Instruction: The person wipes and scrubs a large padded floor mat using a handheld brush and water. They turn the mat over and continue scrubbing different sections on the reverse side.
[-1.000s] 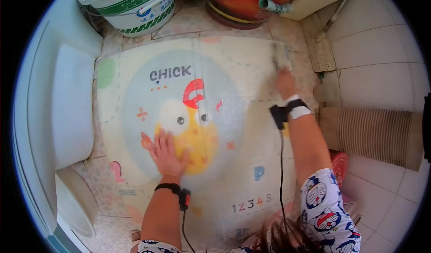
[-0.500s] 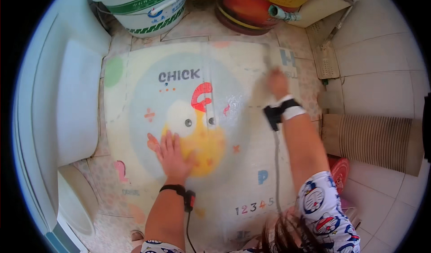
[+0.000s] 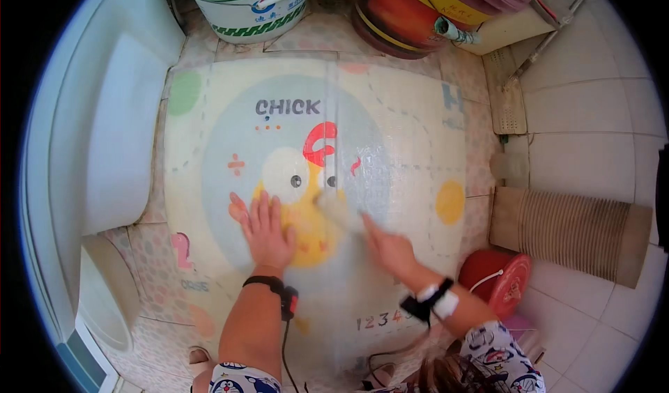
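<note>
A wet-looking foam play mat (image 3: 411, 184) printed with a yellow chick lies on the tiled floor. My left hand (image 3: 270, 234) presses flat on it over the chick's lower left, fingers spread. Right of the chick's body, my right hand (image 3: 390, 250) is closed around a pale brush-like tool (image 3: 338, 210). Motion smears the tool, so its exact kind is unclear. Its head is over the chick's face, just below the eyes. Both wrists carry black straps with small devices and cables.
Beyond the mat stand a white-and-green bucket (image 3: 251, 17) and a large red-yellow bucket (image 3: 411, 17). To the right are a ribbed tan duct (image 3: 571, 233), a red bucket (image 3: 498, 281) and a tiled wall (image 3: 578, 114). A white basin (image 3: 108, 295) rests at the left.
My right hand has swept from the mat's far right corner toward me and left, bringing the tool onto the chick. My left hand stays flat on the mat. The view has shifted slightly.
</note>
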Demonstrator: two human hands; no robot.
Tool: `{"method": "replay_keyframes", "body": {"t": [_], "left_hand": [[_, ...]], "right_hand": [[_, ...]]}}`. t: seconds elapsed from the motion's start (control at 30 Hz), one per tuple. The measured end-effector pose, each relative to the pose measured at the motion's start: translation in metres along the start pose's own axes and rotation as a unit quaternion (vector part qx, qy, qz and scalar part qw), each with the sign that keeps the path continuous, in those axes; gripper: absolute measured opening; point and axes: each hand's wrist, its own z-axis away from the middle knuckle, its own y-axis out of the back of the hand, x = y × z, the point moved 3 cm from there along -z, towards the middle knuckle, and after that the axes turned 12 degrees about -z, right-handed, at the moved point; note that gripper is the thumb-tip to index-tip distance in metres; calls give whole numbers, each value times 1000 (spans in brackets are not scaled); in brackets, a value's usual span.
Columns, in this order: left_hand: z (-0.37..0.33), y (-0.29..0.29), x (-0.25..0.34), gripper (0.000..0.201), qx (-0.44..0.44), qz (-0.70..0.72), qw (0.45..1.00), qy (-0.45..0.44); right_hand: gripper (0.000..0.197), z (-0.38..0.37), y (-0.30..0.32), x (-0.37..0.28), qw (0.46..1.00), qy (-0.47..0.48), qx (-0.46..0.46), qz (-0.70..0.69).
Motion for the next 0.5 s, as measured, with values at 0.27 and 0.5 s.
{"method": "replay_keyframes", "body": {"t": [0.27, 0.5], "left_hand": [[-17, 3, 24, 63, -5, 57, 998, -7], [-2, -2, -3, 60, -3, 3, 1000, 11]], "right_hand": [[35, -207, 137, -41, 927, 113, 356, -19], [57, 15, -36, -1, 996, 68, 28, -50]]}}
